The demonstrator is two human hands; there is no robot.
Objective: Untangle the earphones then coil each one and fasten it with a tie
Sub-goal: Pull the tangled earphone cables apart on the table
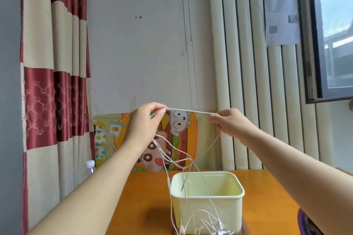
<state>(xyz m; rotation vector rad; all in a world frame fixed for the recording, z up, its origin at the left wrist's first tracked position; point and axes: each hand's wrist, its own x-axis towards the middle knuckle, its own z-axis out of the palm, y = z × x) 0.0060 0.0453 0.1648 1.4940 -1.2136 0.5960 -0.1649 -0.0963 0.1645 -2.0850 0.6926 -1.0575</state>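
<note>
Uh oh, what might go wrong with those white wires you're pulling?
The stretch of earphone wire pinched between the left hand and right hand looks taut; pulling harder might tighten knots. The hanging strands trail into and over the pale tub, so lifting could snag or tip it.

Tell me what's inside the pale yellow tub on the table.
Thin white earphone cords hang down into the tub; its upper inner walls look bare. The bottom is hidden behind the front wall.
</note>
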